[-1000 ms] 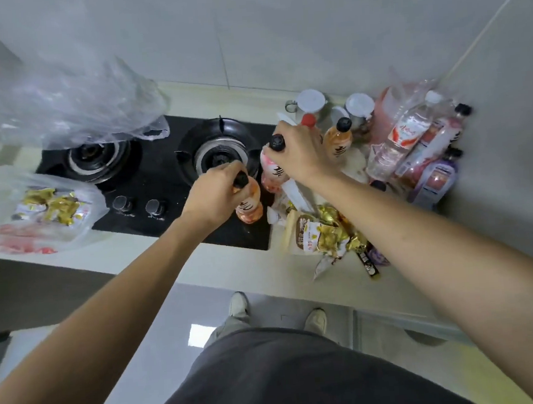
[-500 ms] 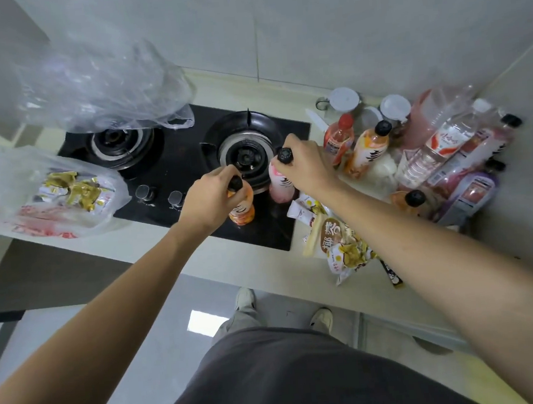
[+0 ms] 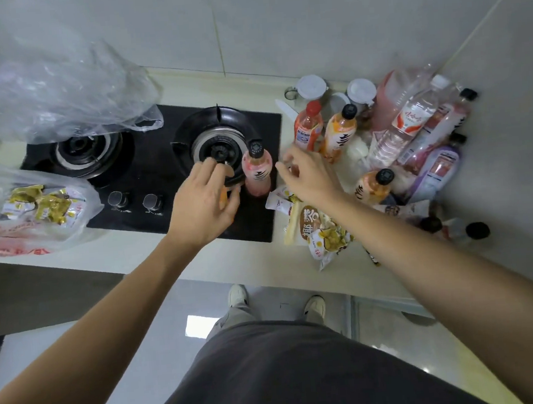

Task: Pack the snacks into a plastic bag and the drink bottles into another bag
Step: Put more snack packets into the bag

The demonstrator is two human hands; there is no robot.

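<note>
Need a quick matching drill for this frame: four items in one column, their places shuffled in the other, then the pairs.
Items:
1. pink bottle
2. empty clear bag
3. bag with snacks
4. red-capped bottle

Places:
A. counter left of the stove
B. upright on the stove, between the two hands
C. over the left burner
D. counter right of the stove

Pairs: 1-B, 2-C, 3-A, 4-D

a pink bottle (image 3: pixel 256 170) stands on the stove (image 3: pixel 148 179) between the left hand (image 3: pixel 203 203) and right hand (image 3: pixel 306 176), both with loose fingers.
</note>
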